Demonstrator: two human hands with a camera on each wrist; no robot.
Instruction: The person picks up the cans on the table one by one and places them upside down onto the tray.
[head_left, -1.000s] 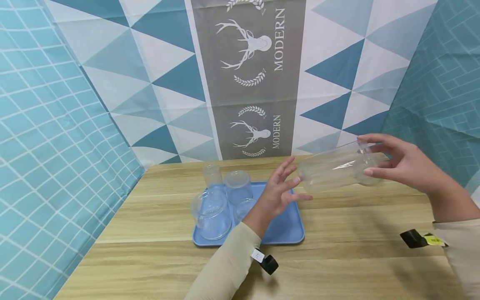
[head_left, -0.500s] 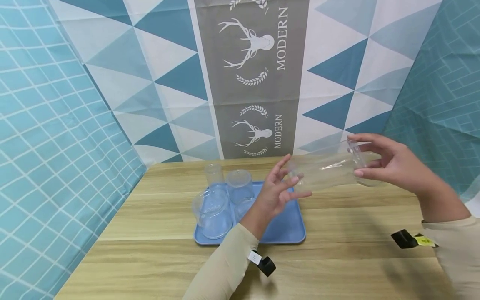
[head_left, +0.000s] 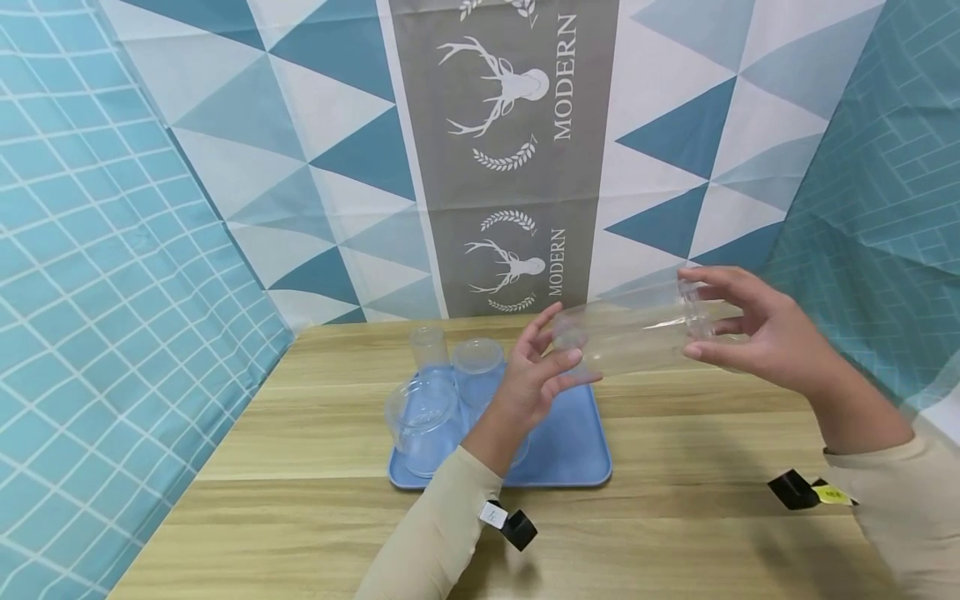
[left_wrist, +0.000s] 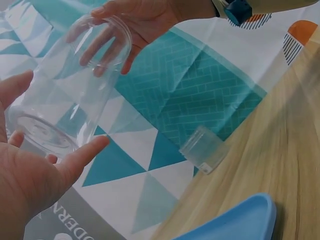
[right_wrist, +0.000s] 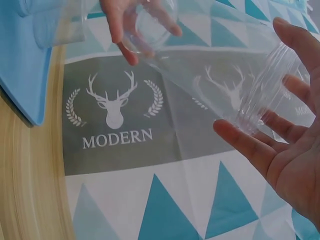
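Note:
A large clear plastic jar [head_left: 626, 333] is held on its side in the air above the table, to the right of and behind the tray. My right hand [head_left: 768, 333] grips its ridged mouth end [right_wrist: 265, 85], thumb in front and fingers behind. My left hand [head_left: 521, 387] holds the base [left_wrist: 42, 132] between thumb and fingers. Below the left arm lies a blue tray [head_left: 573, 450] with several clear containers: a wide rounded jar [head_left: 423, 429], a slim one [head_left: 429, 348] and a squat one [head_left: 478, 367]. Another is mostly hidden behind the left hand.
Beyond the held jar, another small clear jar [left_wrist: 203, 150] stands on the wooden table [head_left: 675, 517] near the back fabric. Patterned fabric walls [head_left: 517, 167] border the table at the back, left and right. Both wrists carry small black straps.
The right hand has moved left with the jar, bringing its base into the left hand. The left hand has drifted slightly left and its fingers have closed round the base.

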